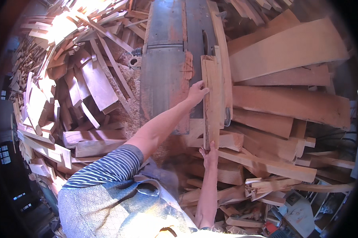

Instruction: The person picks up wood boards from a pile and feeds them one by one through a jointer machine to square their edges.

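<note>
A long, narrow wooden board point(213, 103) with a rough, dark left edge lies lengthwise on a grey metal machine table point(162, 79), beside a wooden fence strip point(225, 67). Its near end sticks out past the table's front edge. My left hand point(197, 93) reaches across the table with curled fingers closed on the board's left edge. At the near end my right hand point(210, 154) grips the same board, thumb on top and fingers partly hidden. Reddish wood splinters point(188, 65) lie on the table left of the board's far end.
Wide planks point(290, 101) are stacked close along the right side. Offcuts point(97, 83) heap up on the left, with sawdust point(131, 87) against the table. A dark slot point(205, 41) shows in the table beyond the board. More wood pieces point(230, 174) lie near my right forearm.
</note>
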Available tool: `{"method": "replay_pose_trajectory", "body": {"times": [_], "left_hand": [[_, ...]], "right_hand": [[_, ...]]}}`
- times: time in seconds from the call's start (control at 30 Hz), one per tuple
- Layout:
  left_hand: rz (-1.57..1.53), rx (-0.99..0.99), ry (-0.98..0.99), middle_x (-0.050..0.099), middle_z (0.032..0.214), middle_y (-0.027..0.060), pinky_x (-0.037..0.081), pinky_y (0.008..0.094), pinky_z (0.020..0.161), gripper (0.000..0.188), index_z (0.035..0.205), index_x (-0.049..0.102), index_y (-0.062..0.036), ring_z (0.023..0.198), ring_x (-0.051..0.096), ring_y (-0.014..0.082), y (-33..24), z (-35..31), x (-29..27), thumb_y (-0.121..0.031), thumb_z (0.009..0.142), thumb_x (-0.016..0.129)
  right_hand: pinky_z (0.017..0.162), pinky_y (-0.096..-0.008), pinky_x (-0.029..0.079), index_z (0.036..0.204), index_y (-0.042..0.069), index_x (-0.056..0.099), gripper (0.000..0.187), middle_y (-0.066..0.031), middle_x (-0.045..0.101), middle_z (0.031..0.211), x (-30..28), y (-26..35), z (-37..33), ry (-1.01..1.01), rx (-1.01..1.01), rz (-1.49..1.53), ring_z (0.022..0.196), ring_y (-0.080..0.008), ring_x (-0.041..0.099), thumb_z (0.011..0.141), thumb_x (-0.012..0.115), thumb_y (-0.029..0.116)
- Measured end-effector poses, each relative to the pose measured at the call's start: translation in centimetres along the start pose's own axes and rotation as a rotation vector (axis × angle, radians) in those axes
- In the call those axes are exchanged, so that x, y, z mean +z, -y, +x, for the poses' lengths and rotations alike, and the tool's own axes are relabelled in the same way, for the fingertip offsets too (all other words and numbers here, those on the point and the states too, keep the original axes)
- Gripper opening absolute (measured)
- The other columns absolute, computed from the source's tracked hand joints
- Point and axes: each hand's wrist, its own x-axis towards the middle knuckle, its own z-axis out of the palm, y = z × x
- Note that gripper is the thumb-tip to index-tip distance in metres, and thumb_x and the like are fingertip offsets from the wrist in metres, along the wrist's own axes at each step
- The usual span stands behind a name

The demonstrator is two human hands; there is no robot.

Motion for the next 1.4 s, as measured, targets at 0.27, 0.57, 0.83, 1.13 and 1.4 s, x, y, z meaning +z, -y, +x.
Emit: {"method": "replay_pose_trajectory", "body": {"times": [0.27, 0.57, 0.83, 1.13, 1.4], "left_hand": [[0.015, -0.062, 0.011, 0.070, 0.088, 0.0124, 0.052, 0.0365, 0.077, 0.032, 0.109, 0.069, -0.0008, 0.081, 0.066, 0.0227, 1.8, 1.6, -0.6, -0.021, 0.085, 0.073], [-0.015, -0.040, 0.029, 0.071, 0.089, 0.0116, 0.052, 0.0359, 0.077, 0.029, 0.107, 0.068, 0.0007, 0.081, 0.066, 0.0206, 1.9, 3.0, -1.1, -0.017, 0.085, 0.073], [-0.023, -0.040, 0.024, 0.072, 0.093, 0.0110, 0.052, 0.0344, 0.079, 0.031, 0.113, 0.069, 0.0009, 0.084, 0.066, 0.0187, 0.2, 3.4, -1.2, -0.014, 0.086, 0.072], [0.009, -0.027, 0.041, 0.069, 0.087, 0.0081, 0.050, 0.0336, 0.075, 0.028, 0.109, 0.069, 0.0006, 0.080, 0.063, 0.0166, 0.4, 4.7, -1.9, -0.015, 0.086, 0.072], [0.016, -0.055, 0.041, 0.068, 0.085, 0.0060, 0.050, 0.0328, 0.074, 0.029, 0.109, 0.070, -0.0014, 0.078, 0.062, 0.0149, -0.1, 5.5, -2.3, -0.016, 0.085, 0.074]], "right_hand": [[0.071, -0.0408, 0.062, 0.118, 0.004, 0.064, 0.042, -0.0097, 0.070, 0.094, 1.1, 0.3, 0.8, -0.002, -0.006, -0.014, 0.083, -0.0229, 0.070, 0.105, 0.059, 0.044], [0.077, -0.0436, 0.061, 0.125, 0.005, 0.061, 0.044, -0.0086, 0.070, 0.098, 2.7, 1.3, 0.7, -0.002, -0.014, -0.023, 0.088, -0.0258, 0.070, 0.104, 0.061, 0.044], [0.077, -0.0444, 0.061, 0.126, 0.007, 0.062, 0.041, -0.0094, 0.072, 0.103, 3.0, 1.6, 1.7, -0.014, 0.012, -0.028, 0.090, -0.0265, 0.071, 0.104, 0.061, 0.042], [0.075, -0.0445, 0.059, 0.126, 0.008, 0.063, 0.041, -0.0070, 0.072, 0.102, 4.1, 2.0, 2.1, 0.006, -0.002, -0.016, 0.088, -0.0253, 0.071, 0.104, 0.061, 0.042], [0.077, -0.0435, 0.059, 0.136, 0.012, 0.057, 0.040, -0.0050, 0.069, 0.109, 4.8, 2.4, 2.5, 0.001, 0.019, -0.021, 0.092, -0.0216, 0.069, 0.107, 0.058, 0.038]]}}
